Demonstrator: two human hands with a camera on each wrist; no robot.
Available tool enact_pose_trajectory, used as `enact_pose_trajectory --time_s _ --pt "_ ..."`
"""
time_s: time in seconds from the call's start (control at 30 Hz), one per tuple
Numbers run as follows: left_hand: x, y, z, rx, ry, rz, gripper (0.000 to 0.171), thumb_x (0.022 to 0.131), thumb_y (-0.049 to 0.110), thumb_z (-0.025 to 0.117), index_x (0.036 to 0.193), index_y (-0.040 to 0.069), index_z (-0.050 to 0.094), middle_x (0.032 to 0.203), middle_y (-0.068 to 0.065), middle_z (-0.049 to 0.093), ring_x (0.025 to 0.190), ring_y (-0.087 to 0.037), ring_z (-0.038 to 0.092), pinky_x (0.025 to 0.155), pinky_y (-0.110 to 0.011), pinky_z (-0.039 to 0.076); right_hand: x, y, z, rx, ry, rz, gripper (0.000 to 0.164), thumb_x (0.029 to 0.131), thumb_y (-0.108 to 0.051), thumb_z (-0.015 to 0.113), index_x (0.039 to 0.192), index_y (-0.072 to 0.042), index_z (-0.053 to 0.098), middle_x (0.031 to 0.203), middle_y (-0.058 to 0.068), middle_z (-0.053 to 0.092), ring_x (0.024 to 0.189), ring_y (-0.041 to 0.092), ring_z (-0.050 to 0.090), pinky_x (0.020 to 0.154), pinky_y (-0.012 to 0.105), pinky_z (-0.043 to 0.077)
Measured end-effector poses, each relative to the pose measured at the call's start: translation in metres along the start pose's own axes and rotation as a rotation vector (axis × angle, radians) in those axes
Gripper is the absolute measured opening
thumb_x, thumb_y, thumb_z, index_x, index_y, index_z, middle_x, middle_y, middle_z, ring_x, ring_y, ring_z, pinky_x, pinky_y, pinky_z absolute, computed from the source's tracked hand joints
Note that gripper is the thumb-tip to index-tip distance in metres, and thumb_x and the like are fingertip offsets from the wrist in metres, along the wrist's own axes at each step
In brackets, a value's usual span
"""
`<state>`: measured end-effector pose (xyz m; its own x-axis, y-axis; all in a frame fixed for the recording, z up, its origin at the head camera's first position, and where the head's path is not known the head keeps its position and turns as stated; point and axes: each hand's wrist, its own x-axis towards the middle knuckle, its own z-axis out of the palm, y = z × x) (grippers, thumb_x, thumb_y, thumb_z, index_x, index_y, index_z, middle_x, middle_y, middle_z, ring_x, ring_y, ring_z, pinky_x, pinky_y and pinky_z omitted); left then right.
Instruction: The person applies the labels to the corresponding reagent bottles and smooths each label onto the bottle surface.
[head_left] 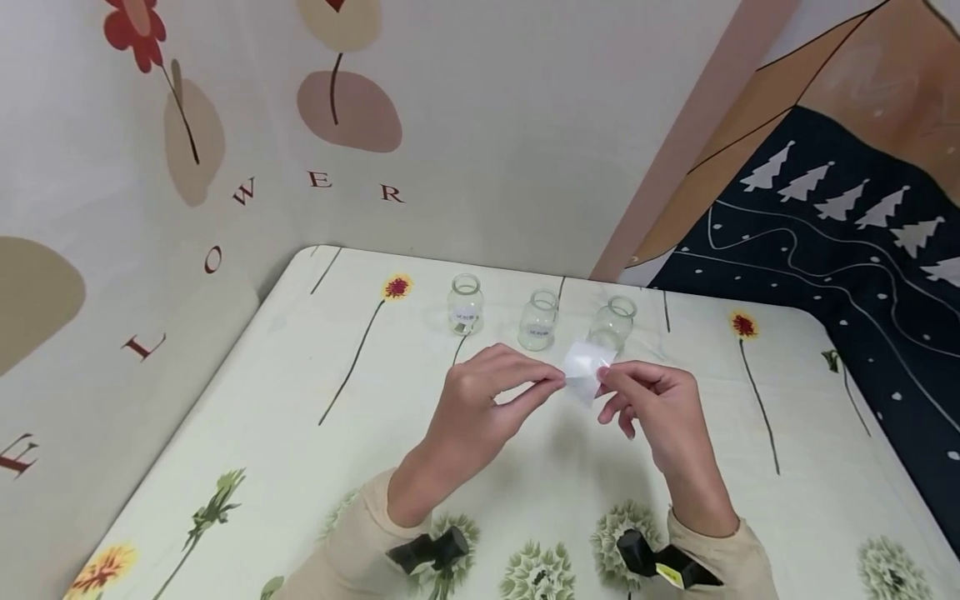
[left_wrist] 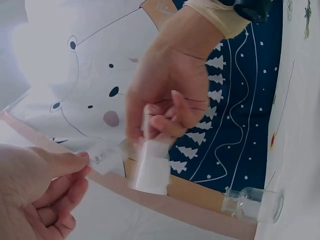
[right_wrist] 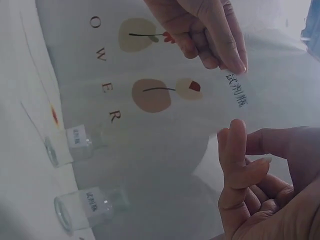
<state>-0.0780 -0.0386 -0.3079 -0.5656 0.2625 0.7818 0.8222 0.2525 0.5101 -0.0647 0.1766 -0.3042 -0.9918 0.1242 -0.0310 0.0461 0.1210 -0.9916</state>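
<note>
My left hand (head_left: 483, 400) pinches a small label (left_wrist: 100, 159) with handwritten dark characters between thumb and fingertips. In the right wrist view the same label (right_wrist: 236, 90) hangs just below the left fingertips. My right hand (head_left: 658, 408) holds a piece of white paper (head_left: 588, 367) between thumb and fingers, close beside the label. The left wrist view shows this white paper (left_wrist: 151, 170) below the right fingers. Behind the hands stand three glass jars: a left jar (head_left: 466, 304), a middle jar (head_left: 538, 321) and a right jar (head_left: 613, 321), whose lower part is hidden by the paper.
The left and middle jars bear white labels with dark writing and stand upright, without lids. A flower-print cloth covers the table (head_left: 360, 467). A printed wall hanging (head_left: 480, 167) rises behind the table's far edge, with a dark tree-patterned part (head_left: 840, 233) at the right.
</note>
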Motion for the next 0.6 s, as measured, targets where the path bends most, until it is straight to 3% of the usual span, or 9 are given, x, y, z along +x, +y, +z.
enact_pose_trajectory --time_s 0.17,0.4,0.6 --pt "-0.001 -0.002 0.001 -0.029 -0.047 -0.134 0.01 0.085 0.005 0.085 0.094 0.009 0.083 0.09 0.002 0.079 0.083 -0.006 0.071 0.072 -0.02 0.052 0.003 0.022 -0.005 -0.037 -0.054 0.079 0.016 0.099 -0.006 0.067 0.096 0.007 0.076 0.074 0.001 0.072 0.052 0.015 0.065 0.044 0.024 0.042" --pt "-0.003 -0.009 0.003 -0.042 -0.129 -0.289 0.005 0.09 0.011 0.082 0.094 0.014 0.083 0.09 0.007 0.078 0.075 0.0 0.063 0.068 -0.024 0.049 -0.006 0.07 0.0 -0.142 -0.363 0.237 0.025 0.098 -0.016 0.071 0.105 0.007 0.077 0.081 0.004 0.075 0.059 0.014 0.067 0.048 0.028 0.047" --pt "-0.005 -0.017 0.006 -0.08 -0.2 -0.412 0.004 0.091 0.012 0.08 0.093 0.015 0.083 0.087 0.008 0.077 0.071 -0.002 0.06 0.067 -0.026 0.047 -0.012 0.097 0.004 -0.208 -0.472 0.296 0.024 0.095 -0.02 0.075 0.1 0.003 0.078 0.075 0.007 0.074 0.055 0.015 0.067 0.048 0.028 0.049"
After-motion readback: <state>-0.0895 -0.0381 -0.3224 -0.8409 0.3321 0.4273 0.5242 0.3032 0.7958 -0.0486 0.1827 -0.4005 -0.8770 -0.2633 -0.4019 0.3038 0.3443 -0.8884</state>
